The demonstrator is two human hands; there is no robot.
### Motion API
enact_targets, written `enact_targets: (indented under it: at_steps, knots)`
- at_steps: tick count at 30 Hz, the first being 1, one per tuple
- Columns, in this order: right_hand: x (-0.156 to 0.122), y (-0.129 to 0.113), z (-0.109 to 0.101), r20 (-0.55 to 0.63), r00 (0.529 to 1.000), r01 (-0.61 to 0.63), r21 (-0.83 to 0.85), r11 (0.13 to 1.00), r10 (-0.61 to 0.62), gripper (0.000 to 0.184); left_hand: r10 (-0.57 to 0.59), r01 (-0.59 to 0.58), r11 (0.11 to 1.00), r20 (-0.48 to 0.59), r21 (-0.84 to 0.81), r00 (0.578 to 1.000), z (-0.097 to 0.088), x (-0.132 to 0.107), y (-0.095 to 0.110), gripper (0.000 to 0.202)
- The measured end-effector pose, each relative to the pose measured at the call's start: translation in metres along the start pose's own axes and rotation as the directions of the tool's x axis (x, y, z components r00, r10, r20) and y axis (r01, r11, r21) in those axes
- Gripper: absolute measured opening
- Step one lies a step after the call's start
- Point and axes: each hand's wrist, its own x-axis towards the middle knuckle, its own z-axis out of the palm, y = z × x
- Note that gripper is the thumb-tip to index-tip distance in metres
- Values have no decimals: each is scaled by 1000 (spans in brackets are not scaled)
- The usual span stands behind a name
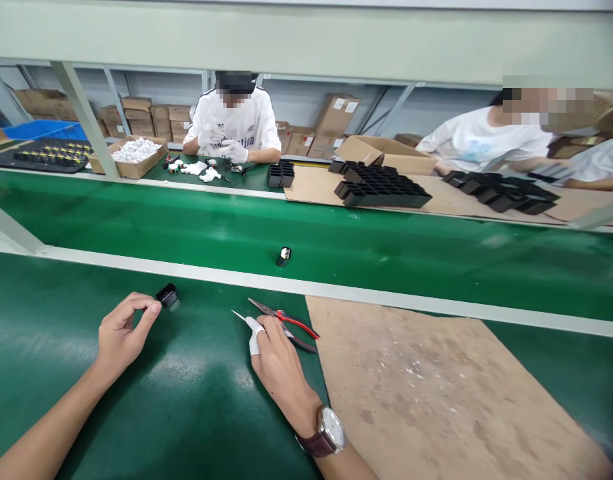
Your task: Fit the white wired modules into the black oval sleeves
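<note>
My left hand (127,331) is closed in a pinch, thumb and forefinger meeting at the near left edge of a small black open-topped plastic box (168,297). The box is tilted, its opening partly facing me. In my right hand (276,353) a thin, pale pointed tool (239,315) sticks out past the thumb; its rear part is hidden by the fingers. A white finger cot (255,335) covers that thumb, and a watch (329,432) is on the wrist. Just beyond the right hand lie red-and-black handled pliers (281,315), partly covered by it.
A stained cardboard sheet (411,380) lies right of my hands. Beyond a pale rail (221,281), a black box with white contents (284,256) sits on the green strip. Across it, co-workers (236,127) sit by black boxes (381,185) and a carton of white pieces (136,152).
</note>
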Motion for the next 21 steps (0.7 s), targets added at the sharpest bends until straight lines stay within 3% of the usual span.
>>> enact_targets:
  at_steps: [5, 8, 12, 14, 21]
  knots:
    - [-1, 0, 2, 1, 1000, 2, -32, 999, -2, 46, -9, 8, 994, 9, 109, 1000, -1, 1, -6, 17]
    - [-2, -1, 3, 26, 1000, 6, -42, 999, -5, 47, 18, -29, 982, 63, 187, 998, 2, 2, -13, 12]
    - [-3, -3, 5, 36, 999, -10, -64, 998, 12, 47, -20, -37, 954, 187, 296, 982, 6, 0, -29, 44]
    - [-4, -3, 6, 27, 1000, -6, -71, 997, 8, 41, -36, -37, 953, 232, 302, 972, 6, -2, -35, 50]
    - [-4, 3, 6, 28, 999, 23, -138, 990, -19, 43, -22, -50, 958, 246, 283, 969, 4, -2, -35, 27]
